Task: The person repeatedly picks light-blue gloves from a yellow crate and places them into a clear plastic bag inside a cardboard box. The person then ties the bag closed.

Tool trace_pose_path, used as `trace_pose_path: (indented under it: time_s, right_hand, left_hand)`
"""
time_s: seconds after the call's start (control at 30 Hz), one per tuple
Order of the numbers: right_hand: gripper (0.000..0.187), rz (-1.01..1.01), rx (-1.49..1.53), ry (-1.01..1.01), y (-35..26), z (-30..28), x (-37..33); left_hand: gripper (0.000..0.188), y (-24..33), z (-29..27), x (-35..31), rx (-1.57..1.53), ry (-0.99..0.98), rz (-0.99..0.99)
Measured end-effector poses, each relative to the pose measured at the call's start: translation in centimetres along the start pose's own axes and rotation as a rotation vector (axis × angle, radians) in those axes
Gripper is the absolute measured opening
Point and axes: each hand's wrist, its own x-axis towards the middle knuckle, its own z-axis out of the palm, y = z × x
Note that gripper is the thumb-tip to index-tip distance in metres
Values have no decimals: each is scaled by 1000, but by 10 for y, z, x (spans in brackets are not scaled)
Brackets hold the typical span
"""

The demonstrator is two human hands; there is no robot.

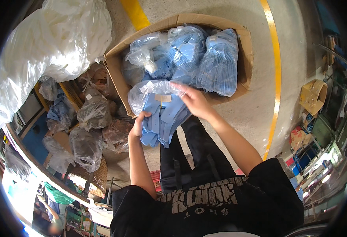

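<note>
A bundle of flat, light-blue cut pieces (161, 122) with rounded ends sits between my hands, at the near edge of the cardboard box. A small beige paper tag lies on its upper part. My left hand (138, 125) grips the bundle's left side, the thumb on top. Behind the pieces, a clear plastic bag (136, 98) spreads out crumpled. My right hand (196, 102) is closed on the bag's right edge, palm partly hidden. Inside the open cardboard box (245, 53) lie several clear bags of similar blue pieces (218, 63).
Large white plastic sacks (71, 39) bulge at the upper left. Several filled clear bags (87, 146) and a wicker basket (99, 179) stand left of the box. Yellow lines (276, 71) mark the concrete floor. A small open carton (313, 96) is at the far right.
</note>
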Motion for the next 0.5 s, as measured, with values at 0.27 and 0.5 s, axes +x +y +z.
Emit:
trace_pose_path:
  time_s: [0.27,0.5]
  right_hand:
    - [85,39,-171,-8,-12,18,-19]
    - [84,-19,-226,-38,-40,8,-15]
  left_hand:
    - [98,13,21,-5,1025,423,342]
    - [74,17,35,-52,1301,930,374]
